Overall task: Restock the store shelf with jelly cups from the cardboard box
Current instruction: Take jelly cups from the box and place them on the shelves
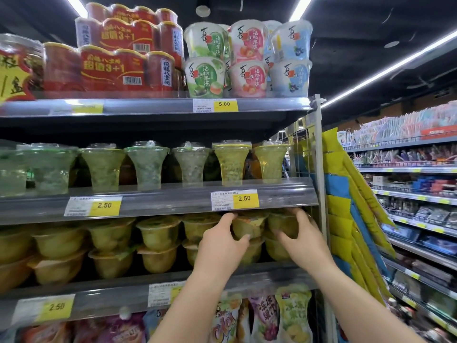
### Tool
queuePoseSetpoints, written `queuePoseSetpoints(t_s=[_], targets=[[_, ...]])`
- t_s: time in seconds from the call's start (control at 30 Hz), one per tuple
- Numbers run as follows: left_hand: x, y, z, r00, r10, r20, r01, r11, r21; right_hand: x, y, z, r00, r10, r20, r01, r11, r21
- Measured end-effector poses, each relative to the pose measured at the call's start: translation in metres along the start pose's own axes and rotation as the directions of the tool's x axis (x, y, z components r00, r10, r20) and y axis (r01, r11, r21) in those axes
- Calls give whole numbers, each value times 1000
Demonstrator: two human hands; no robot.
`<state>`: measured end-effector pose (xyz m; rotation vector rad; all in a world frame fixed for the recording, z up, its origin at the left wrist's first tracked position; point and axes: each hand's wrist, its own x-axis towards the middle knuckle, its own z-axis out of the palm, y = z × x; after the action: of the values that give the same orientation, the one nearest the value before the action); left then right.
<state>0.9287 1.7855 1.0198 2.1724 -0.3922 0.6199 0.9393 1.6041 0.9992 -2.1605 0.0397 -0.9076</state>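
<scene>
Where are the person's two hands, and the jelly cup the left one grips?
left hand (222,240): head view, back of the hand.
right hand (300,240): head view, back of the hand.
jelly cup (249,225): head view, yellow side wall between thumb and fingers.

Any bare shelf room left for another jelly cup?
Scarce. Middle shelf: gap between rightmost tall cup and wire side panel. Below, jelly cups stack two high; left hand and right hand grip cups at the right end. Top shelf packed.

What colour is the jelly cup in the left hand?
Translucent yellow-green. The head view, the only one, shows the jelly cup in the left hand clearly.
</scene>
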Motion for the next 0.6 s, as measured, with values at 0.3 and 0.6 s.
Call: queuePoseSetpoints(t_s=[0.3, 0.6], targets=[[-4, -13, -41, 998, 49, -47, -45, 996, 81, -28, -13, 5, 995, 56, -86, -70, 984, -166], [13, -5, -115, 923, 357, -142, -337, 929, 151, -33, -89, -6, 969, -171, -178, 129, 966, -225]])
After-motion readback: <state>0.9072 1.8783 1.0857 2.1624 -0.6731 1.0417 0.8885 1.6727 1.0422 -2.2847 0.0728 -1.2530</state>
